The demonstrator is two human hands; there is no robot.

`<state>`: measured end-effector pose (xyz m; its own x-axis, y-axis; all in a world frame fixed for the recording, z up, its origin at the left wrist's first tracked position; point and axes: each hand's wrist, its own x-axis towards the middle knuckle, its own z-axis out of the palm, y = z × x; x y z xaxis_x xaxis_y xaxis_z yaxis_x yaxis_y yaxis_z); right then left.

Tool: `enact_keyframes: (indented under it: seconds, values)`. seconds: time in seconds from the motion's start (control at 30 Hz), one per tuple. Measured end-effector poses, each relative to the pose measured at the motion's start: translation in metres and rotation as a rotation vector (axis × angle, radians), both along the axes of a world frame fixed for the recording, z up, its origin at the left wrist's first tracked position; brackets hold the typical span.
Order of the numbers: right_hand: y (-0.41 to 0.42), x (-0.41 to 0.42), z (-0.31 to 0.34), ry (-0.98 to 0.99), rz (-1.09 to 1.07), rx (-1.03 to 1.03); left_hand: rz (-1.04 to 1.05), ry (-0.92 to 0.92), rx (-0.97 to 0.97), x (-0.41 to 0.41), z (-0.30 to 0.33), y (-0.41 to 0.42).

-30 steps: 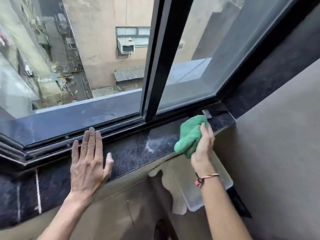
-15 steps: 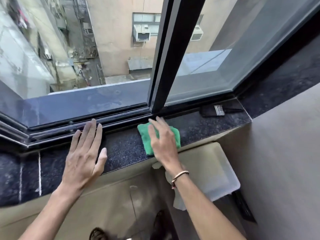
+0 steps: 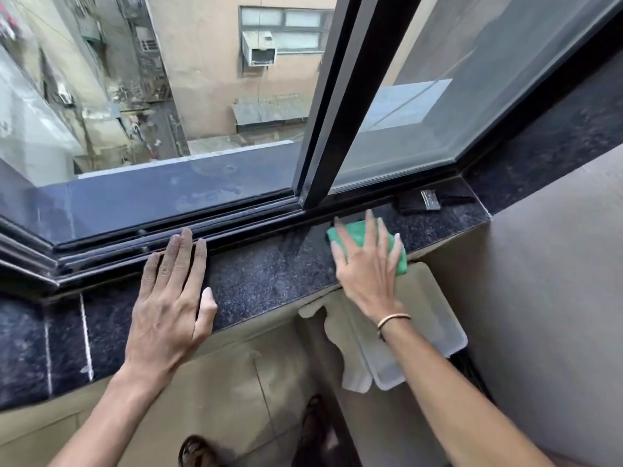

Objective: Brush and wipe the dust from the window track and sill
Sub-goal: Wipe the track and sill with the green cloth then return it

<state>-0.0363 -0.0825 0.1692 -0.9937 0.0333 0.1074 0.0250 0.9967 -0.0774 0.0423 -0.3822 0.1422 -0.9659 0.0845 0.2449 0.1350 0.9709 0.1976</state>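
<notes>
- The right hand [image 3: 365, 264] presses flat, fingers spread, on a green cloth [image 3: 357, 235], pinning it to the sill [image 3: 269, 274] just near of the window track [image 3: 236, 227]; this grip is a flat palm press, not a pinch.
- The left hand [image 3: 172, 298] lies flat and empty on the sill, well to the left, fingertips touching the track edge; it seems to serve as a brace.
- To wipe well, the person should probably keep the palm pressure even, draw the cloth in long overlapping strokes along the sill, and fold it to a clean face once soiled, since pale dust smears show on the dark stone between the hands.
- A brush [image 3: 424, 201] lies at the far right end of the sill, apart from the cloth.
- Count: two hands, one cloth, one brush, one sill, one track, one bracelet [image 3: 392, 320] on the right wrist.
</notes>
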Motion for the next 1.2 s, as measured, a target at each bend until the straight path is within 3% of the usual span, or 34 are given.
enact_keyframes:
  seconds: [0.07, 0.23, 0.33, 0.37, 0.43, 0.53, 0.63, 0.7, 0.9, 1.03, 1.1, 1.2]
  values:
    - [0.024, -0.013, 0.008, 0.036, -0.064, -0.146, 0.003, -0.012, 0.010, 0.000, 0.001, 0.001]
    - [-0.002, -0.020, 0.021, 0.266, -0.456, -0.810, -0.008, -0.034, 0.086, 0.001, 0.006, 0.001]
    - [-0.077, 0.003, 0.030, 0.230, -0.322, -0.951, -0.011, -0.034, 0.210, 0.001, 0.010, -0.001]
    - [-0.104, 0.016, 0.027, 0.170, -0.200, -0.928, -0.014, -0.040, 0.272, 0.001, 0.011, -0.003]
    - [-0.145, 0.042, 0.012, 0.029, 0.050, -0.681, -0.018, -0.056, 0.369, 0.004, 0.011, -0.012]
    - [-0.147, 0.062, -0.009, 0.002, 0.308, -0.239, -0.013, -0.018, 0.289, 0.010, 0.011, -0.027]
    - [-0.105, 0.056, -0.017, 0.033, 0.433, -0.052, -0.001, 0.011, 0.157, 0.013, 0.008, -0.029]
    - [-0.064, 0.041, -0.016, 0.035, 0.367, 0.022, 0.012, 0.024, 0.117, 0.012, 0.005, -0.026]
    - [0.040, 0.002, -0.001, 0.030, -0.070, -0.060, 0.022, 0.034, 0.063, 0.010, -0.003, -0.026]
    - [0.002, -0.003, 0.004, 0.103, -0.386, -0.297, 0.022, 0.026, 0.073, 0.011, -0.002, -0.026]
    - [-0.042, 0.009, 0.007, 0.054, -0.298, -0.262, 0.021, 0.031, 0.091, 0.010, 0.000, -0.026]
    - [-0.094, 0.043, 0.006, -0.034, 0.065, -0.187, 0.020, 0.032, 0.123, 0.010, 0.000, -0.026]
